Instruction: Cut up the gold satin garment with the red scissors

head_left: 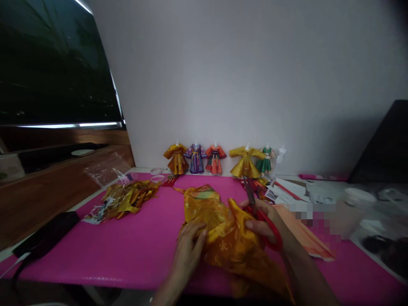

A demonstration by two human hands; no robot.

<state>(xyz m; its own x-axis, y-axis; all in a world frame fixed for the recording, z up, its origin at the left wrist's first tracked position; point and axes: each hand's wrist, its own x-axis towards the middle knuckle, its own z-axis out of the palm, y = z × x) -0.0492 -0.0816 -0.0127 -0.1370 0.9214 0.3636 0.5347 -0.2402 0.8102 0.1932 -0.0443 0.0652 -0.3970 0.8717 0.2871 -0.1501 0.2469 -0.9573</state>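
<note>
A large piece of shiny golden-orange cloth [223,250] lies crumpled at the middle of the pink table mat, one end hanging toward the front edge. On its left part rests my left hand [191,242], palm down with the fingers somewhat apart. My right hand [264,221] has red-handled scissors [275,238] in it, their dark blades pointing up and away from me. The same hand pinches a raised fold of the cloth between thumb and fingers. Part of the scissor handle is hidden by the fingers.
Small dressed mannequins [215,159] stand along the wall. Cloth scraps [130,199] lie at the left, near a black case [47,233]. Papers [287,191], orange cloth [302,233] and a clear plastic cup [357,208] are at the right.
</note>
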